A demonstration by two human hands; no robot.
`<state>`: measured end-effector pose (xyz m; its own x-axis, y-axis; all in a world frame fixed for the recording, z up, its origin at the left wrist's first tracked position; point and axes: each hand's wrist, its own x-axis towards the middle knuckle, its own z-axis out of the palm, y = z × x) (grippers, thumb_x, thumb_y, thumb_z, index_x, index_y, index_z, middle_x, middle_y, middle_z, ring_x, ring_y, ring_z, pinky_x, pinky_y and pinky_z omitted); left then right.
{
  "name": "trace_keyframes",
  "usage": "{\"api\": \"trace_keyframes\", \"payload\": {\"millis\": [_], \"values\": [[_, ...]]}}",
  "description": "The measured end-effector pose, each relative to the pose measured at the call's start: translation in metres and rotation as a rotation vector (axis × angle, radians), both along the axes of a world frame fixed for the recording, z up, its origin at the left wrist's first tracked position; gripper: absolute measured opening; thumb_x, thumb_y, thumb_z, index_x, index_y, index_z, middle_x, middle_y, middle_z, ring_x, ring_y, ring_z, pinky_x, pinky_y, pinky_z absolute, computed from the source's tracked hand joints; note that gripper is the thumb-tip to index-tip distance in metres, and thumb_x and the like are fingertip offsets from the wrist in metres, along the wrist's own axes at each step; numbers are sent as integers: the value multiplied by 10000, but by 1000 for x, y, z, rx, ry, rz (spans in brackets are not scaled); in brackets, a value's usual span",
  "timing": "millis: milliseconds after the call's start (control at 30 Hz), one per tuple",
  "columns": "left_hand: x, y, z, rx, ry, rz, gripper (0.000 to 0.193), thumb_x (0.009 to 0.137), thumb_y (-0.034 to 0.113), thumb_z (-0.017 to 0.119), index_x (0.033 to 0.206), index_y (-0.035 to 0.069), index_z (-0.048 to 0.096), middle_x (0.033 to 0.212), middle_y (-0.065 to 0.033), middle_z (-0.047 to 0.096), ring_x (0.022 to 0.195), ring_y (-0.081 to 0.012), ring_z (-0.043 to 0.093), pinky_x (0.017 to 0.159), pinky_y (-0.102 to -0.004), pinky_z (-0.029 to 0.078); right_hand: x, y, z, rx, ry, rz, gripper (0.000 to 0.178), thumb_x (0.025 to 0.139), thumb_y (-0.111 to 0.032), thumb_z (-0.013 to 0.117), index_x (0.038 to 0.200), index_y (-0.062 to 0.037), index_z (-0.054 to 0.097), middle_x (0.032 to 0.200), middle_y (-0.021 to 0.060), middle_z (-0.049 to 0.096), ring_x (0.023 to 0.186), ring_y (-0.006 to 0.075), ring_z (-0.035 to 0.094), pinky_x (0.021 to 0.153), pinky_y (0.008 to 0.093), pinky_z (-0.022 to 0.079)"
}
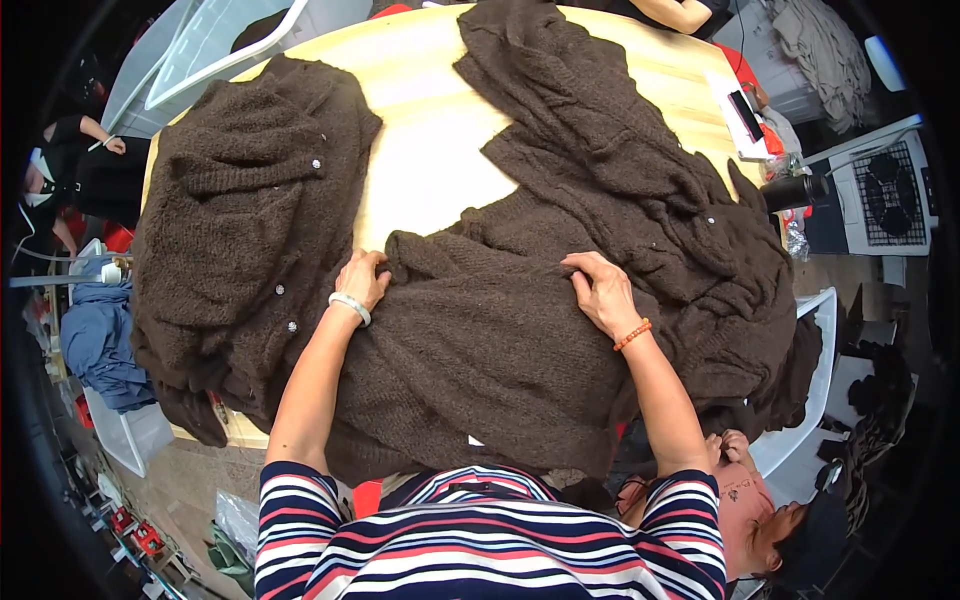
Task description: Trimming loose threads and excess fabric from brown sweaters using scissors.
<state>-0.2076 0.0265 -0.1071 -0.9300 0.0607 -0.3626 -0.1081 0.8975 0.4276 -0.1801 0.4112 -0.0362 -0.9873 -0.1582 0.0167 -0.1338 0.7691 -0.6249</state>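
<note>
Your left hand [361, 281] pinches the top edge of a brown knit [480, 350] between thumb and fingers, and your right hand [603, 293] pinches it farther along. You wear a white bangle [350, 309] on your left wrist and orange beads [632, 335] on your right. The knit lies on the table [420, 130] right in front of you, its near part hanging toward your striped shirt [480, 530]. A bit of white [475, 440] shows low on it. Just to your left sits a brown heap [230, 220] with shiny buttons [280, 289]. To your right, more brown cloth [600, 130] spreads to the far side, touching your knit. A person in pink [750, 500] is near your right elbow. Past the heap, at the far left, stands a clear bin [225, 50].
</note>
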Motion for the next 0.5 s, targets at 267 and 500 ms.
{"api": "trace_keyframes", "payload": {"millis": [267, 500], "values": [[22, 2, 20, -143, 147, 106, 286, 819, 151, 662, 1102, 116, 637, 1089, -172, 589, 972, -397, 614, 841, -477, 498, 10, 16, 50, -473, 149, -219, 218, 934, -4, 491, 1116, -17, 609, 932, -19, 587, 775, 36, 519, 699, 191, 435], [85, -8, 97, 226, 688, 184, 231, 762, -88, 564, 958, 13, 632, 924, -138, 590, 805, -283, 612, 679, -316, 495, 27, 95, 107, -343, 456, -348, 281, 943, 54, 419, 1185, 27, 559, 1125, 49, 589, 1019, 111, 547, 915, 230, 411]]}}
